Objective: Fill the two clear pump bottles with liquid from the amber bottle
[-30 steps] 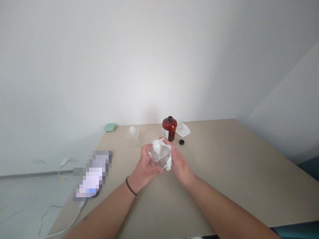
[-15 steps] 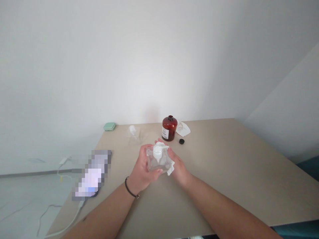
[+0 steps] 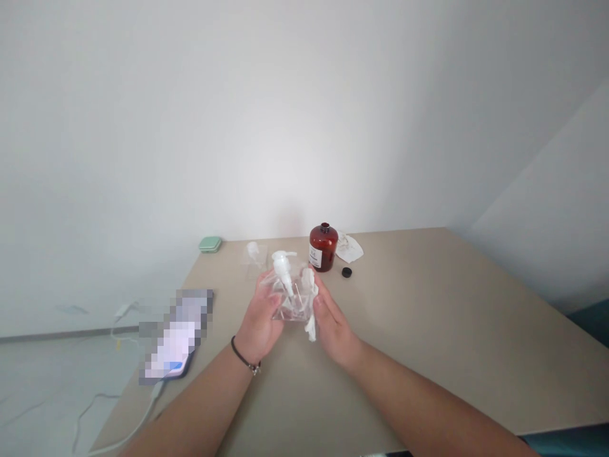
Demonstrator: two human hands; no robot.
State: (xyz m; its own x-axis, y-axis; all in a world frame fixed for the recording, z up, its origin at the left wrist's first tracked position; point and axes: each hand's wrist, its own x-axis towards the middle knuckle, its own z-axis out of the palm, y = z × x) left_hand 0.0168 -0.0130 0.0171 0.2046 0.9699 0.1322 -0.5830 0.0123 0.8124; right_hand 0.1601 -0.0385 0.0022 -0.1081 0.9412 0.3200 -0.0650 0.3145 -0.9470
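A clear, square pump bottle point(image 3: 297, 304) with a white pump head point(image 3: 282, 263) is held above the table, tilted a little to the left. My left hand point(image 3: 261, 317) grips its left side, thumb toward me. Against the bottle's right side, my right hand point(image 3: 335, 327) presses a crumpled white tissue point(image 3: 311, 304), its fingers closed around it. A brown bottle point(image 3: 324, 249) with a white label and an uncapped neck stands just behind my hands. Its small black cap point(image 3: 347, 272) lies to the right of it.
A second clear pump bottle point(image 3: 254, 256) stands at the back left, near a green case point(image 3: 210, 244) at the corner. A used tissue point(image 3: 351, 249) lies behind the brown bottle. On the left edge rests a blurred phone point(image 3: 176, 336) with a white cable point(image 3: 143, 419).
The clear bottle has turned from its top facing me to standing more upright, its pump now up and left. The tissue has shifted onto its right side with my right hand.
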